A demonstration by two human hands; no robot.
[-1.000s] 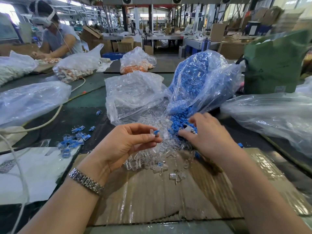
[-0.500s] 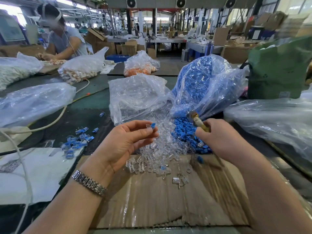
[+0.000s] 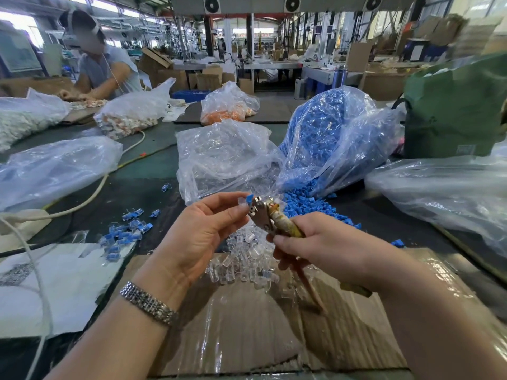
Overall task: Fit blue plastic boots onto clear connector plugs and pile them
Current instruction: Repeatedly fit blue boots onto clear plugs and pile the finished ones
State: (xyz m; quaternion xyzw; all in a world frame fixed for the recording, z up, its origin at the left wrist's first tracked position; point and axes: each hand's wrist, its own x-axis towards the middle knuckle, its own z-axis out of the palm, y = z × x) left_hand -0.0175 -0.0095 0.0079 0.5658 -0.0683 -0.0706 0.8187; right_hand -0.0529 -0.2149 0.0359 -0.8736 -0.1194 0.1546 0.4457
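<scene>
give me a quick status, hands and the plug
Left hand pinches clear plug with blue boot. Right hand grips pliers, tip at the plug. Nothing blocking.

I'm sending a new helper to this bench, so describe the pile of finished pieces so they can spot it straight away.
Start at the big bag of blue boots at the back of the table, then come to the near left, past the left hand. The finished pile lies on the dark tabletop by the white sheet. Unlike the all-clear plugs on the cardboard, each piece is clear with blue.
</scene>
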